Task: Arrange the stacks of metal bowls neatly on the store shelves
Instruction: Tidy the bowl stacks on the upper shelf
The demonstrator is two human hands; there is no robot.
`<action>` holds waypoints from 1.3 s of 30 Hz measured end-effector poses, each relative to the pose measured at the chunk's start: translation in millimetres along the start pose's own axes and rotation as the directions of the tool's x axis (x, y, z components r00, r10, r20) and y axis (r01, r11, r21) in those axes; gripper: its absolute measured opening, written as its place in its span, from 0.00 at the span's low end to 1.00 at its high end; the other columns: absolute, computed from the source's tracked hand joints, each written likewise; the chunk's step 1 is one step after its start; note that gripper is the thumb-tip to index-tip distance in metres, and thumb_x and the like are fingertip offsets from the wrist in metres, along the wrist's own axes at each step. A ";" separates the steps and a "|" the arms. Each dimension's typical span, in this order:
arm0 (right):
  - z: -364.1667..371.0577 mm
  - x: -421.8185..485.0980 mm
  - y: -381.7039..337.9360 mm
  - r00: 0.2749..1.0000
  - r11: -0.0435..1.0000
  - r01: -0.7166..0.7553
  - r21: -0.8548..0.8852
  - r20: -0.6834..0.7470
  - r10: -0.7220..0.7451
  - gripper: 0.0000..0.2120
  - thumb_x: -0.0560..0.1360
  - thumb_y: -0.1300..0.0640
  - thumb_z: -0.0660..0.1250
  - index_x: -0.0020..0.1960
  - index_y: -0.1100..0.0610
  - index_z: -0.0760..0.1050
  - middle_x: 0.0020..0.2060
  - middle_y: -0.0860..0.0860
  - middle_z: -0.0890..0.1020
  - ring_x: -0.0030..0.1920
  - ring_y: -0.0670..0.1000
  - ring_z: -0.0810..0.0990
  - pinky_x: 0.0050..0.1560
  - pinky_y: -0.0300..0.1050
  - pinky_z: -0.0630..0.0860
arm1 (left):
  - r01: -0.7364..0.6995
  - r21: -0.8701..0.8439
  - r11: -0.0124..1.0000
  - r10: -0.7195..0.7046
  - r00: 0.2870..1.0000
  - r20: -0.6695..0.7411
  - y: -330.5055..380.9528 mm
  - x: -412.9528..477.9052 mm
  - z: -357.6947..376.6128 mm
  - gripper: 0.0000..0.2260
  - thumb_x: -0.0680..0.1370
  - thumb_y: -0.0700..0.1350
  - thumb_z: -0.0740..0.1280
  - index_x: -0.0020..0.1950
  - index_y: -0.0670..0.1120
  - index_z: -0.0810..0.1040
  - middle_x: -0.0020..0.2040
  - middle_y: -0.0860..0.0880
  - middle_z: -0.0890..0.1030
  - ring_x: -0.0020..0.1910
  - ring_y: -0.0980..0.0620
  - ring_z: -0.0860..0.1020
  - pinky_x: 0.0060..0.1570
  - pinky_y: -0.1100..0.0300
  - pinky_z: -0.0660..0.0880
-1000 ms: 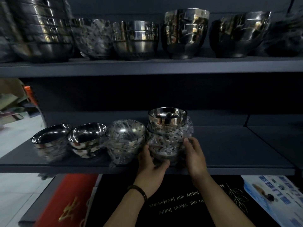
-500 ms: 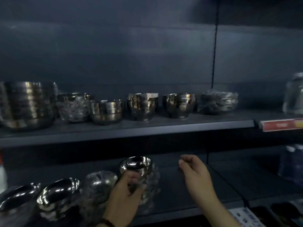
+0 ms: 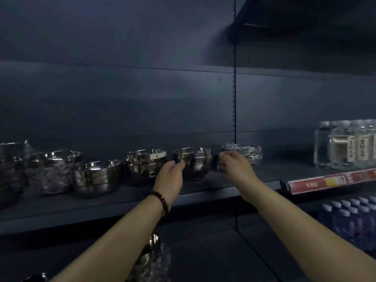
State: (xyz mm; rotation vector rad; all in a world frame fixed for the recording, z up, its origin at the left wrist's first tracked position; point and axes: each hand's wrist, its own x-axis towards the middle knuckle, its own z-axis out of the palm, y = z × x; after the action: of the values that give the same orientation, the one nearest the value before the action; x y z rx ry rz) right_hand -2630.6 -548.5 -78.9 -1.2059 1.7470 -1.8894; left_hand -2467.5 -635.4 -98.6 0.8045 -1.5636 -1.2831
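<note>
The landmark on the dark grey store shelf (image 3: 266, 174) is the dark-bottomed stack of polished metal bowls (image 3: 195, 165). Furthest left of it stands a tall stack of large steel bowls (image 3: 10, 171), then a film-wrapped bowl stack (image 3: 53, 176), a low stack of wide steel bowls (image 3: 97, 176), and, just beside the landmark, a shiny stack of deep bowls (image 3: 145, 163).

The left hand (image 3: 172, 176) lies at the landmark's left flank with its fingers bent toward the metal. Whether they actually grip it I cannot tell. The right hand (image 3: 234, 165) hovers just right of the landmark, apart from it, fingers loosely curled with nothing visibly in them. It overlaps a crinkled plastic-wrapped bowl stack (image 3: 247, 152) behind it, and contact there is unclear. Well to the right are clear labelled bottles (image 3: 345, 143).

The likely risk is a one-sided push. Pressure from the left alone could slide the upper nested bowls off true or tip the landmark stack. The right fingers might snag the plastic and drag that stack. Smooth metal may also knock against the deep bowls.
</note>
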 end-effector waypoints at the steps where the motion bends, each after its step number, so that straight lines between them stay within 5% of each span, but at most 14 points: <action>1: 3.8 8.4 -3.5 1.000 1.000 -0.019 -0.014 0.015 0.019 0.09 0.84 0.46 0.63 0.56 0.49 0.79 0.50 0.49 0.83 0.57 0.54 0.81 0.68 0.61 0.77 | 0.049 -0.050 0.998 -0.048 0.998 0.027 5.6 6.6 5.6 0.07 0.85 0.49 0.61 0.61 0.50 0.75 0.54 0.51 0.75 0.55 0.51 0.74 0.69 0.50 0.71; 5: 15.5 34.4 -13.5 0.995 0.996 -0.084 0.015 0.057 0.083 0.16 0.87 0.50 0.59 0.65 0.59 0.78 0.61 0.57 0.82 0.63 0.60 0.79 0.72 0.63 0.72 | 0.133 -0.132 0.982 -0.124 0.990 0.070 17.2 23.2 25.3 0.11 0.82 0.48 0.62 0.63 0.47 0.75 0.57 0.49 0.80 0.52 0.52 0.76 0.58 0.50 0.71; 7: 20.6 42.1 -13.6 0.988 0.990 -0.138 0.038 0.069 0.135 0.19 0.88 0.51 0.58 0.72 0.62 0.74 0.62 0.56 0.80 0.68 0.61 0.76 0.71 0.60 0.71 | 0.123 -0.143 0.982 -0.120 0.992 0.031 16.4 30.3 33.0 0.23 0.76 0.54 0.64 0.69 0.48 0.71 0.60 0.47 0.81 0.58 0.48 0.79 0.57 0.48 0.69; 10: 26.0 50.1 -6.2 0.973 0.978 -0.203 0.059 0.128 0.194 0.09 0.87 0.54 0.59 0.61 0.56 0.76 0.56 0.54 0.79 0.56 0.57 0.78 0.61 0.56 0.74 | 0.116 -0.182 0.977 -0.125 0.991 -0.043 3.3 51.5 40.3 0.32 0.72 0.58 0.62 0.75 0.49 0.66 0.64 0.46 0.81 0.63 0.44 0.78 0.62 0.44 0.70; 14: 23.7 49.1 1.6 0.976 0.985 -0.170 0.025 0.142 0.165 0.16 0.81 0.71 0.56 0.49 0.55 0.78 0.46 0.57 0.81 0.43 0.55 0.78 0.48 0.53 0.74 | 0.082 -0.234 0.969 -0.096 0.994 -0.047 14.9 31.3 38.1 0.19 0.79 0.57 0.58 0.59 0.46 0.79 0.55 0.45 0.85 0.53 0.47 0.82 0.47 0.52 0.72; 16: 18.2 41.6 0.0 0.976 0.987 -0.160 0.016 0.154 0.155 0.18 0.80 0.73 0.54 0.50 0.55 0.78 0.43 0.57 0.81 0.42 0.54 0.78 0.46 0.51 0.73 | 0.099 -0.275 0.956 -0.108 0.994 -0.020 14.6 22.4 34.3 0.14 0.85 0.51 0.55 0.51 0.49 0.78 0.49 0.48 0.84 0.49 0.49 0.80 0.55 0.51 0.72; 19: 8.1 34.1 1.1 0.974 0.989 -0.150 0.018 0.172 0.144 0.19 0.80 0.73 0.54 0.51 0.56 0.79 0.40 0.55 0.80 0.41 0.54 0.78 0.47 0.53 0.73 | 0.098 -0.263 0.960 -0.094 0.995 0.027 13.5 13.2 29.5 0.14 0.86 0.52 0.53 0.56 0.51 0.77 0.54 0.48 0.83 0.58 0.47 0.79 0.72 0.44 0.66; 23: -1.7 17.5 -6.4 0.968 0.989 -0.145 0.039 0.214 0.134 0.18 0.82 0.74 0.54 0.44 0.55 0.74 0.40 0.55 0.79 0.41 0.53 0.78 0.51 0.57 0.73 | 0.131 -0.259 0.957 -0.121 0.991 0.055 17.9 -0.3 17.5 0.16 0.86 0.55 0.53 0.49 0.54 0.77 0.49 0.52 0.83 0.60 0.46 0.80 0.75 0.45 0.64; 27: -5.2 11.8 -9.9 0.967 0.990 -0.139 0.011 0.218 0.133 0.16 0.83 0.71 0.57 0.46 0.53 0.74 0.44 0.55 0.79 0.46 0.55 0.78 0.51 0.56 0.75 | 0.145 -0.261 0.954 -0.124 0.988 0.094 21.5 -11.7 10.1 0.18 0.86 0.61 0.52 0.65 0.55 0.76 0.62 0.50 0.81 0.72 0.41 0.74 0.79 0.42 0.62; 29: -5.1 11.7 -9.6 0.970 0.991 -0.133 -0.006 0.205 0.131 0.16 0.83 0.70 0.57 0.45 0.53 0.73 0.44 0.56 0.80 0.48 0.56 0.77 0.51 0.56 0.74 | 0.114 -0.237 0.965 -0.093 0.991 0.100 23.0 -14.2 10.3 0.19 0.86 0.63 0.50 0.65 0.56 0.75 0.55 0.53 0.81 0.71 0.41 0.74 0.79 0.41 0.62; 33: -6.7 15.3 -5.0 0.974 0.995 -0.099 -0.032 0.199 0.103 0.13 0.82 0.68 0.59 0.53 0.53 0.77 0.48 0.57 0.82 0.49 0.58 0.79 0.50 0.58 0.78 | 0.078 -0.192 0.978 -0.058 0.993 0.107 25.7 -20.2 11.2 0.21 0.85 0.66 0.48 0.57 0.57 0.76 0.56 0.54 0.82 0.68 0.42 0.76 0.78 0.42 0.63; 35: -10.8 19.6 1.4 0.980 0.995 -0.071 -0.074 0.183 0.084 0.12 0.82 0.66 0.62 0.61 0.54 0.77 0.51 0.58 0.85 0.49 0.58 0.83 0.54 0.61 0.84 | 0.062 -0.170 0.984 -0.043 0.992 0.115 24.3 -20.6 9.5 0.25 0.84 0.68 0.47 0.65 0.56 0.75 0.62 0.52 0.80 0.68 0.43 0.75 0.77 0.41 0.64; 39: -28.4 25.8 12.2 0.992 0.984 0.036 -0.174 0.128 -0.014 0.12 0.81 0.60 0.68 0.64 0.55 0.79 0.54 0.55 0.85 0.51 0.55 0.86 0.55 0.59 0.86 | -0.150 0.144 0.978 0.162 0.984 -0.073 8.6 -13.6 20.2 0.24 0.81 0.69 0.53 0.62 0.51 0.71 0.63 0.49 0.73 0.54 0.53 0.76 0.58 0.52 0.71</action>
State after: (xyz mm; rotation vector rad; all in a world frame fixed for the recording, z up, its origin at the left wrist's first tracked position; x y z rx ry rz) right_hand -2670.8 -550.2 -78.0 -1.3842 1.8692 -1.6597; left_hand -2480.9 -613.8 -94.2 0.7946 -1.6275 -1.0240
